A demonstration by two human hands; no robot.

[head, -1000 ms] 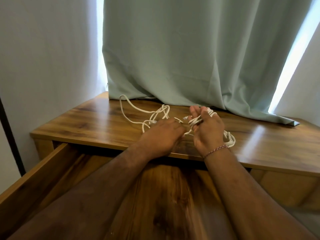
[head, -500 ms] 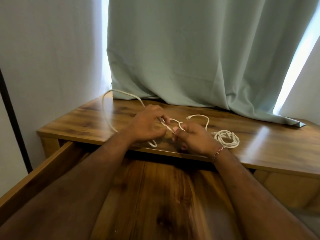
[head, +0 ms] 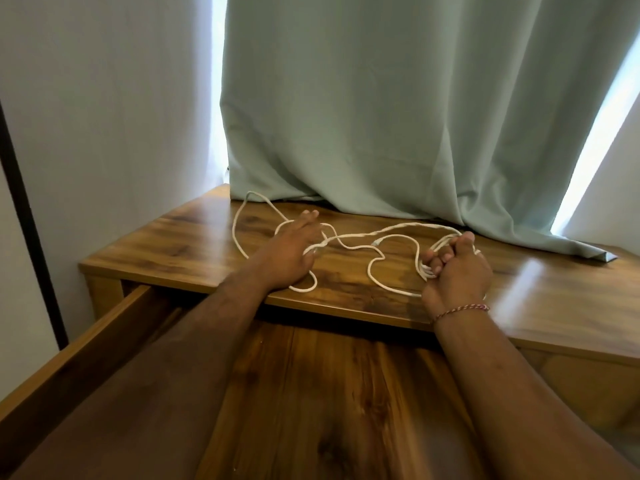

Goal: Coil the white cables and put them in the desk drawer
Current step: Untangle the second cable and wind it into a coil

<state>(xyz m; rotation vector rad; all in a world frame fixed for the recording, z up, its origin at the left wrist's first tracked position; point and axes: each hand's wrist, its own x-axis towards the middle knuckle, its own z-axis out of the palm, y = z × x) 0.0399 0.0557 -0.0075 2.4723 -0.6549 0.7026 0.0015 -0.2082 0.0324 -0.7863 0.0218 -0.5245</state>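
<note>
Hands were close together half a sec ago, now pulled wide apart, w/ the white cables (head: 360, 242) stretched out between them, prob. to get the tangle loose before coiling. Nearest, the open desk drawer (head: 69, 362) sticks out below the desk top (head: 554, 299); no cable in it yet. On the desk top near its front edge, the right hand (head: 457, 275) has its fingers curled round a bunch of loops, keeping the part already gathered. Left hand (head: 289, 252) lies farther left on the desk top, fingers mostly straight, w/ cable running under and between them; can't tell if it pinches any. Loose loops go on toward the back of the desk top, up to the green curtain (head: 381, 116).
</note>
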